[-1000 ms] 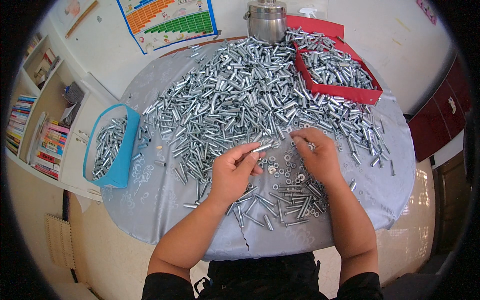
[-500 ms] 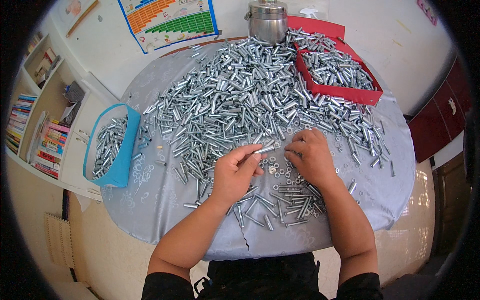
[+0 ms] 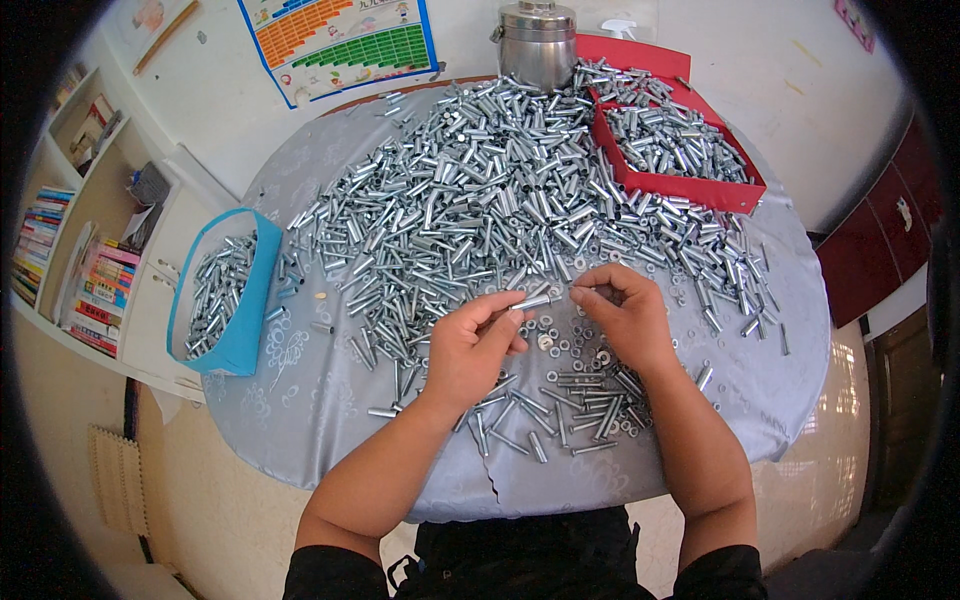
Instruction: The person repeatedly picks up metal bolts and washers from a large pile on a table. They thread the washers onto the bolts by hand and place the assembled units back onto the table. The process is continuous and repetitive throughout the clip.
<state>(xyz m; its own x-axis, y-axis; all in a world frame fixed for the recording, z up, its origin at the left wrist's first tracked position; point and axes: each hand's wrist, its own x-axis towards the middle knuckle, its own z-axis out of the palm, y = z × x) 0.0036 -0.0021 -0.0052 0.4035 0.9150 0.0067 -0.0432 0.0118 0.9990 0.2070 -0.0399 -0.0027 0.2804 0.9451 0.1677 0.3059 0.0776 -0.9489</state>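
A shiny metal bolt (image 3: 530, 301) lies pinched between the thumb and fingers of my left hand (image 3: 474, 340), its free end pointing right. My right hand (image 3: 628, 312) is closed, thumb against fingertips, just right of that end. What it pinches, if anything, is too small to make out. Loose nuts and washers (image 3: 546, 341) are scattered on the cloth below and between my hands. Nearer to me lie several loose bolts (image 3: 596, 448). Beyond my hands spreads a big heap of metal sleeves and bolts (image 3: 470, 190).
A blue fabric bin (image 3: 232, 335) with metal pieces stands at the left of the round, grey-clothed table (image 3: 330, 430). At the far right is a red box (image 3: 690, 183) full of them. A steel pot (image 3: 537, 45) stands at the back. Bookshelves (image 3: 60, 250) line the left wall.
My right hand has turned from reaching down at the small parts to a pinch, level with the bolt's end. My left hand keeps holding the bolt almost in place.
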